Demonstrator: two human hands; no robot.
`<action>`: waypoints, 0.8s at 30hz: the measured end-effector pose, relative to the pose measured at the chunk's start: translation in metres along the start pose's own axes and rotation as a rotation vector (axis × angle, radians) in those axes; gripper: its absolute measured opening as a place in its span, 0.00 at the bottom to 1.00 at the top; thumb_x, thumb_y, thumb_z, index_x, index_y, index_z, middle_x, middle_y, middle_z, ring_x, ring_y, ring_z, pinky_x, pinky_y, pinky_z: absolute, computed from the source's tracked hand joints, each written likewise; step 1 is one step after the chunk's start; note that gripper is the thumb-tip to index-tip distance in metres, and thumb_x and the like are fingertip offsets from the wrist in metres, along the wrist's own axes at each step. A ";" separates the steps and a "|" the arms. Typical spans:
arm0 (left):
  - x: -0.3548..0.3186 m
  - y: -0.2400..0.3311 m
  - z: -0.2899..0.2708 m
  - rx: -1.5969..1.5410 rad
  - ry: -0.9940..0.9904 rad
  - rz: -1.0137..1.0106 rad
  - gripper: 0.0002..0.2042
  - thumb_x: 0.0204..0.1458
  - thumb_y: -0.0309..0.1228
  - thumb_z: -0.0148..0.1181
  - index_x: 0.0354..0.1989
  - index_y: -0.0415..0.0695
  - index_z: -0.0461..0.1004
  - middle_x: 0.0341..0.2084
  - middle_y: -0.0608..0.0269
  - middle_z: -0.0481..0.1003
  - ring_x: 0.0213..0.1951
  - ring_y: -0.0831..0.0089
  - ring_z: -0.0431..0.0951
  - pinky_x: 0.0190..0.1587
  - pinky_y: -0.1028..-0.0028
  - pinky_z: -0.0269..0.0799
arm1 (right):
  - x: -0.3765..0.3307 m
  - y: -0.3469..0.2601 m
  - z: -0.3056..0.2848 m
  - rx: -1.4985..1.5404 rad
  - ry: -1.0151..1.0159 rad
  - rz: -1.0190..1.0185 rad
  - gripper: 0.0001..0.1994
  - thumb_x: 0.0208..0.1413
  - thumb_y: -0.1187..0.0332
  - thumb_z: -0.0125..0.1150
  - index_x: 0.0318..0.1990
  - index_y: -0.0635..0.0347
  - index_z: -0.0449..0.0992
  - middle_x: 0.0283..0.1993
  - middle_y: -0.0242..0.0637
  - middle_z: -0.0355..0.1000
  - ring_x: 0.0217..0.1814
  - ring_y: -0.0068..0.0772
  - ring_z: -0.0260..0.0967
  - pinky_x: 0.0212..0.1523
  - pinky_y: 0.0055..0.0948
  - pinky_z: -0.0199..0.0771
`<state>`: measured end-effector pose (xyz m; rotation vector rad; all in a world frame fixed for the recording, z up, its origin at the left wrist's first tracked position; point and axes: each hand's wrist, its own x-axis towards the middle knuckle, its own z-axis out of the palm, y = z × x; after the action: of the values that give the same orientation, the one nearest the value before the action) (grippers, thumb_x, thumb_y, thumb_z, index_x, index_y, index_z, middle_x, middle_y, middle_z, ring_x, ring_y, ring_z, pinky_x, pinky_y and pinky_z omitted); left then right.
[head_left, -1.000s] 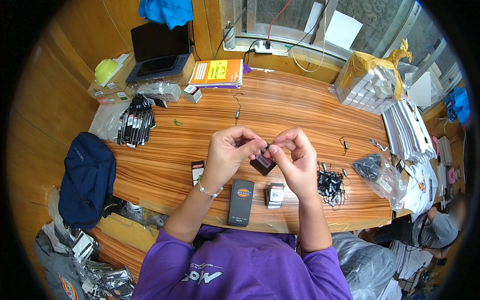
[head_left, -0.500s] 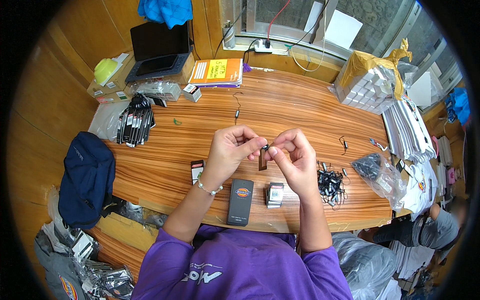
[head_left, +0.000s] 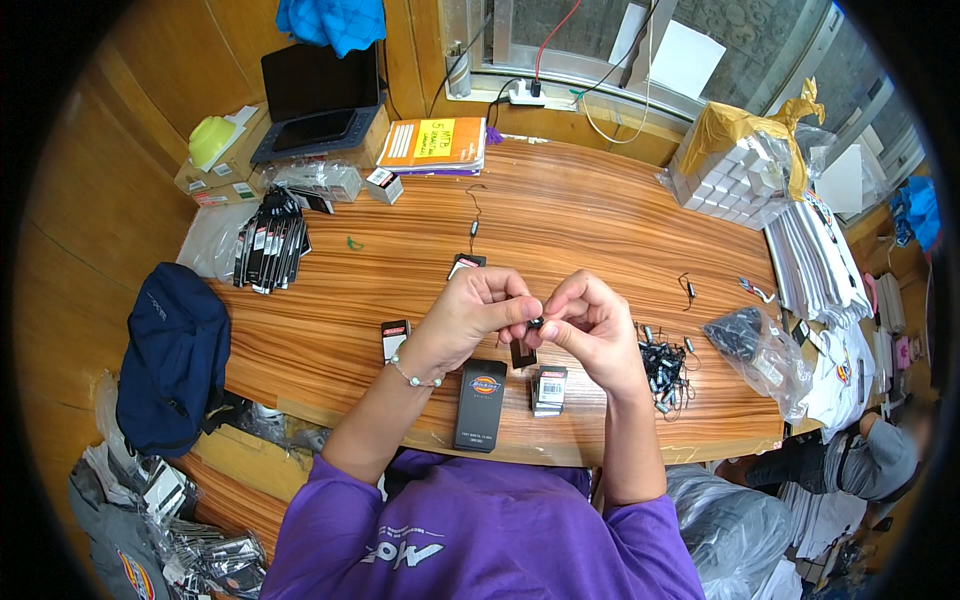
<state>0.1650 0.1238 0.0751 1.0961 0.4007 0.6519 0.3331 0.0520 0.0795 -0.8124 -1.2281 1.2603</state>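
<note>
My left hand [head_left: 484, 318] and my right hand [head_left: 592, 330] meet above the near middle of the table, thumbs and fingertips pinched. Between them is a small black hang tag string [head_left: 535, 323], mostly covered by the fingers. A narrow dark hang tag [head_left: 522, 353] shows just below the fingertips. Near my left wrist stands a stack of long dark grey hang tags [head_left: 480, 405]. A small stack of barcoded tags [head_left: 549, 390] sits to its right. One small tag [head_left: 396, 340] lies left of my left wrist; another [head_left: 467, 262] lies just beyond that hand.
Right of my right hand lies a pile of black tag strings [head_left: 665, 370]. Beyond it are a clear plastic bag [head_left: 765, 355] and small pliers [head_left: 756, 290]. Bundled black tags [head_left: 270, 245] lie at the left; a dark blue bag [head_left: 172, 360] is beside the table's left edge.
Both hands have come nearer to me, bringing the string and dark tag down toward the stacks. The small tag beyond my left hand, covered before, now shows.
</note>
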 end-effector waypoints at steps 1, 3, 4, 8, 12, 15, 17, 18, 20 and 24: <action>0.000 -0.001 0.000 0.000 -0.003 0.004 0.07 0.50 0.31 0.61 0.27 0.41 0.72 0.18 0.68 0.74 0.21 0.87 0.71 0.22 0.89 0.64 | 0.000 0.000 0.000 -0.006 0.001 0.002 0.08 0.51 0.77 0.59 0.35 0.64 0.66 0.31 0.37 0.72 0.33 0.22 0.71 0.36 0.21 0.72; 0.000 -0.001 0.000 -0.024 -0.025 -0.003 0.07 0.50 0.32 0.60 0.27 0.41 0.72 0.19 0.68 0.74 0.21 0.87 0.71 0.22 0.89 0.64 | -0.001 0.000 -0.001 -0.013 -0.006 0.015 0.08 0.51 0.77 0.59 0.35 0.64 0.66 0.30 0.37 0.72 0.33 0.22 0.71 0.36 0.20 0.72; -0.001 -0.001 0.000 -0.035 -0.036 -0.006 0.07 0.51 0.32 0.60 0.27 0.41 0.72 0.19 0.68 0.74 0.22 0.87 0.71 0.22 0.89 0.64 | -0.001 0.000 -0.002 -0.017 -0.009 0.022 0.07 0.51 0.77 0.59 0.35 0.64 0.65 0.30 0.37 0.72 0.33 0.22 0.71 0.36 0.20 0.72; 0.000 -0.002 -0.001 -0.024 -0.052 -0.009 0.08 0.51 0.32 0.60 0.27 0.41 0.73 0.19 0.68 0.74 0.21 0.87 0.71 0.23 0.89 0.64 | -0.002 0.000 -0.001 0.009 -0.022 -0.001 0.07 0.52 0.77 0.58 0.34 0.64 0.65 0.30 0.36 0.72 0.33 0.22 0.71 0.35 0.21 0.72; 0.000 0.000 0.001 0.027 -0.007 0.038 0.08 0.51 0.32 0.60 0.27 0.41 0.73 0.18 0.68 0.74 0.21 0.87 0.70 0.23 0.88 0.64 | 0.000 0.002 -0.001 0.041 -0.021 -0.002 0.07 0.53 0.77 0.57 0.35 0.64 0.65 0.30 0.37 0.72 0.34 0.24 0.72 0.35 0.22 0.73; 0.001 0.001 0.002 0.050 0.009 0.080 0.07 0.51 0.32 0.60 0.27 0.41 0.73 0.18 0.69 0.74 0.21 0.87 0.70 0.23 0.88 0.64 | 0.000 0.007 -0.002 0.146 -0.051 -0.034 0.07 0.53 0.77 0.56 0.36 0.63 0.65 0.31 0.39 0.72 0.34 0.26 0.72 0.36 0.24 0.73; 0.001 0.002 0.003 0.061 0.009 0.088 0.07 0.51 0.32 0.60 0.27 0.41 0.74 0.18 0.69 0.73 0.21 0.88 0.70 0.23 0.88 0.64 | 0.000 0.008 -0.002 0.205 -0.069 -0.046 0.07 0.53 0.77 0.56 0.36 0.63 0.64 0.32 0.40 0.71 0.35 0.27 0.72 0.36 0.25 0.74; 0.001 0.003 0.004 0.068 0.007 0.086 0.07 0.51 0.31 0.60 0.27 0.41 0.74 0.18 0.69 0.73 0.21 0.88 0.70 0.23 0.88 0.64 | 0.001 0.008 -0.003 0.216 -0.070 -0.044 0.07 0.53 0.77 0.56 0.36 0.63 0.64 0.32 0.40 0.71 0.35 0.27 0.72 0.36 0.26 0.74; 0.000 0.003 0.005 0.074 0.011 0.085 0.07 0.51 0.31 0.59 0.27 0.40 0.74 0.19 0.70 0.74 0.21 0.88 0.70 0.23 0.88 0.64 | 0.001 0.008 -0.002 0.216 -0.063 -0.030 0.06 0.54 0.77 0.55 0.36 0.63 0.64 0.32 0.40 0.71 0.34 0.28 0.72 0.36 0.26 0.74; 0.000 0.000 0.007 0.030 0.009 0.067 0.06 0.51 0.30 0.59 0.28 0.40 0.73 0.20 0.69 0.74 0.21 0.88 0.69 0.23 0.88 0.64 | -0.002 0.009 -0.003 0.170 -0.036 -0.034 0.06 0.53 0.78 0.55 0.35 0.64 0.64 0.31 0.39 0.71 0.33 0.27 0.71 0.36 0.26 0.74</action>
<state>0.1695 0.1192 0.0785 1.1393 0.3835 0.7121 0.3337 0.0523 0.0700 -0.6452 -1.1410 1.3372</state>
